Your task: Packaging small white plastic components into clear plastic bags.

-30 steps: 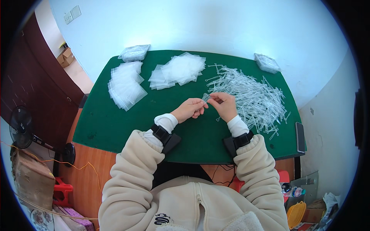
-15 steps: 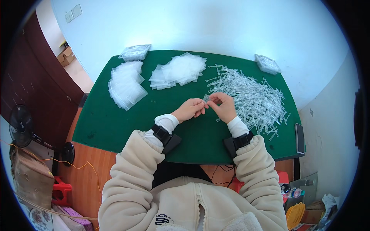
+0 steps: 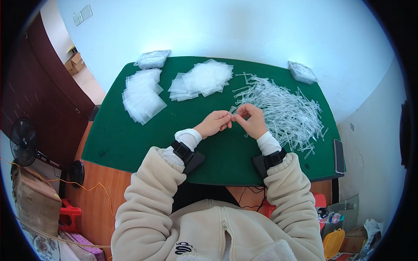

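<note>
My left hand (image 3: 214,123) and my right hand (image 3: 252,122) meet fingertip to fingertip over the middle of the table. The left fingers are closed on small clear plastic sticks (image 3: 233,109), whose looped ends poke up between the hands; how many is too small to tell. My right thumb and index finger pinch at the same spot, largely covering what is between them. Just right of that hand spreads a big loose heap of clear plastic sticks with looped ends (image 3: 289,114). Farther off lie a pile of clear flat bags (image 3: 207,78) and a fanned stack of bags (image 3: 143,95).
A filled clear packet (image 3: 152,59) lies at the table's far left corner, another packet (image 3: 302,72) at the far right. A phone (image 3: 338,156) rests by the right edge of the green table (image 3: 126,145). A black fan (image 3: 24,141) stands on the left.
My right hand's knuckles have shifted very slightly, with its fingertips still against the left ones. The left hand and the piles look unchanged.
</note>
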